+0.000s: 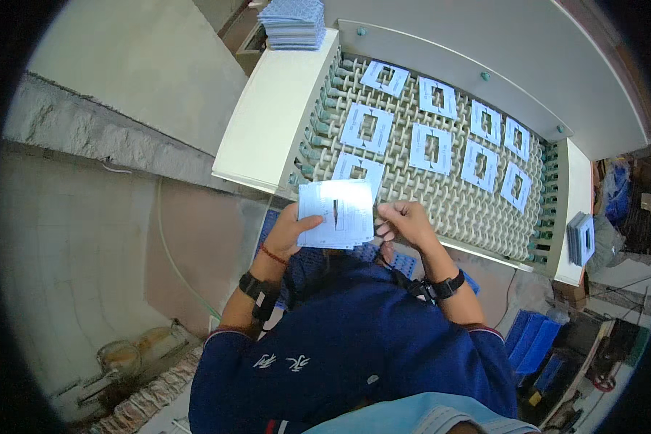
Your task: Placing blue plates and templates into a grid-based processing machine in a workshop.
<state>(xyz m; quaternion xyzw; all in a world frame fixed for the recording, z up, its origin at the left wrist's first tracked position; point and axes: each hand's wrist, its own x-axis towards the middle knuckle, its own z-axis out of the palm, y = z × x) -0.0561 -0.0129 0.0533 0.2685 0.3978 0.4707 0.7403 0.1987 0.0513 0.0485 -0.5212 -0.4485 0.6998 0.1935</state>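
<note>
"Pale-blue, thin square sheets (350,214): where do you have them?"

"Stacked in your left hand (291,230), gripped at the left edge with your thumb over the top one, in front of your navy-blue cloth shirt (340,333)."

"And your right hand (406,223)?"

"Your fingers there are curled, just beside the stack's right edge; whether they pinch anything, I cannot tell. Beyond, pale-blue square plates with rectangular openings (417,148) lie spread across your cream-coloured wheeled conveyor (470,218)."

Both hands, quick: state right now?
Left hand: closed on a stack of pale-blue square panels.
Right hand: fingers partly curled beside the stack; any grip cannot be told.
</note>
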